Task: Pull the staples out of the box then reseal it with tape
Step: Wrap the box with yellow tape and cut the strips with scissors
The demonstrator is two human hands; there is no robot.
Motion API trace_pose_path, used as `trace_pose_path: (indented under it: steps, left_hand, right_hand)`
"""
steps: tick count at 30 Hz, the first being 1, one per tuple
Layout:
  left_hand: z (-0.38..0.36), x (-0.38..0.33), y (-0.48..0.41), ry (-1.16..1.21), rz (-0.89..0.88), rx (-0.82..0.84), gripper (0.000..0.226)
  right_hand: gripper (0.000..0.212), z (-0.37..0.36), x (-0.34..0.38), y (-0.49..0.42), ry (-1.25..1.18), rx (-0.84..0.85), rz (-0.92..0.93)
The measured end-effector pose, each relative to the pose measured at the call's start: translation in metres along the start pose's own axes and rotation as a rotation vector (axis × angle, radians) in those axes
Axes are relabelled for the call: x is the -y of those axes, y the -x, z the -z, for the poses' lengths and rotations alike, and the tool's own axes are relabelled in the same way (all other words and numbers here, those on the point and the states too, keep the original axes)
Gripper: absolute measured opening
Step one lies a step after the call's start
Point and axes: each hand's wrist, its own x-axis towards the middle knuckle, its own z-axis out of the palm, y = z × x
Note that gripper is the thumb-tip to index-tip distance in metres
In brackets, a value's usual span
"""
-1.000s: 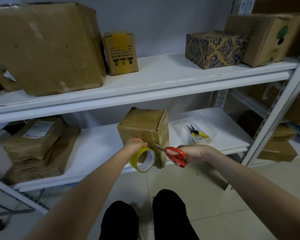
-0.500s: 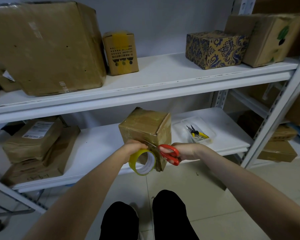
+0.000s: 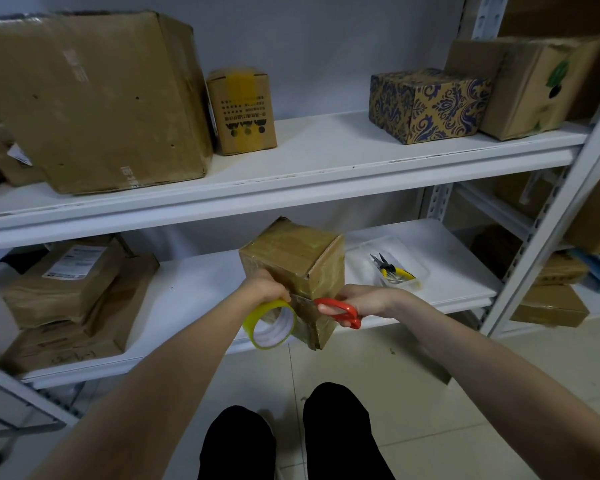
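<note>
A small brown cardboard box (image 3: 293, 258), wrapped in clear tape, stands at the front edge of the lower white shelf (image 3: 194, 292). My left hand (image 3: 264, 287) grips a yellow roll of tape (image 3: 270, 323) held against the box's front face. My right hand (image 3: 364, 299) holds red-handled scissors (image 3: 338, 311). Their blades point left and meet the strip of tape running between the roll and the box.
A clear tray with yellow-handled pliers (image 3: 392, 270) lies on the shelf right of the box. Flat parcels (image 3: 66, 292) are stacked at the left. The upper shelf (image 3: 326, 161) carries several cartons. A metal upright (image 3: 548, 237) stands at the right; my knees are below.
My right hand has moved the scissors left, from beside the box to the tape strip at its front. The left hand and roll have stayed nearly still.
</note>
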Motion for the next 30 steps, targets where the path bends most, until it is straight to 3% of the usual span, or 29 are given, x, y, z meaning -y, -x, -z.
trace_pose_path:
  steps: [8,11,15,20,24,25,28,30]
  left_hand:
    - [0.004,-0.006,0.002,-0.058,0.018,-0.038,0.056]
    - [0.006,-0.005,0.001,0.009,0.069,-0.044,0.044]
    - [0.011,-0.01,0.008,0.064,0.142,0.026,0.009]
    - [0.013,-0.014,0.023,0.113,0.195,0.136,0.031]
    - [0.003,-0.015,0.023,0.085,0.164,0.184,0.019]
    - [0.002,-0.015,0.02,0.045,0.127,0.17,0.009]
    - [0.006,-0.012,0.019,-0.106,0.003,0.013,0.026]
    - [0.013,-0.009,0.024,-0.211,-0.064,-0.117,0.011]
  right_hand:
    - [0.039,-0.002,-0.001,-0.006,0.008,-0.004,0.046]
    - [0.058,-0.002,-0.003,-0.009,0.037,-0.028,0.044]
    - [0.062,-0.004,-0.005,-0.009,0.027,-0.047,0.055]
    - [0.048,-0.007,-0.004,-0.008,-0.042,-0.099,-0.002]
    - [0.044,-0.012,0.008,-0.01,0.02,-0.069,-0.099]
    - [0.045,-0.013,0.01,-0.01,0.046,-0.055,-0.125]
    - [0.053,-0.018,0.017,-0.011,0.034,-0.02,-0.19]
    - [0.056,-0.02,0.021,-0.012,0.068,-0.009,-0.21]
